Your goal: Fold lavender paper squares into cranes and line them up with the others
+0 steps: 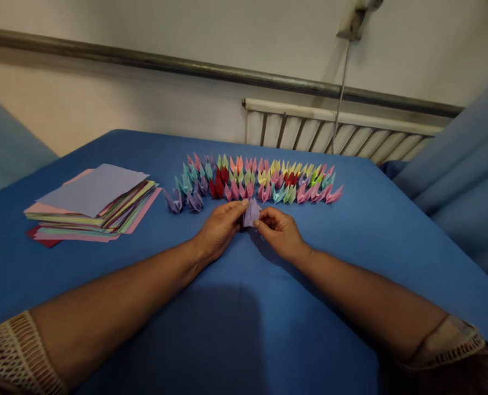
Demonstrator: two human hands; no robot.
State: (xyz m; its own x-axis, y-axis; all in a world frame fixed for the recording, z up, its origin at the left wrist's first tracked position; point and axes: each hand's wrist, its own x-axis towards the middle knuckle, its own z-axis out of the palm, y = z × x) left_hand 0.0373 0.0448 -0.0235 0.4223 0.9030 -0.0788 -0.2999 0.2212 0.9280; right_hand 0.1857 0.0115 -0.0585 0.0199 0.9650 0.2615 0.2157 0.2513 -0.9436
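Note:
Between my two hands is a small piece of folded lilac origami paper, upright with pointed tips on top. My left hand pinches its left side, thumb along the upper edge and fingers behind. On the right side, my right hand grips the lower edge between thumb and curled fingers. Just beyond the hands stand rows of folded paper cranes in pink, red, yellow, green, turquoise and purple. The nearest purple crane sits to the left of my left hand.
At the left lies an uneven stack of coloured paper sheets, a lilac one on top. A blue cloth covers the table. Behind it are a wall rail, a white slatted radiator and a hanging cord. A blue curtain hangs at the right.

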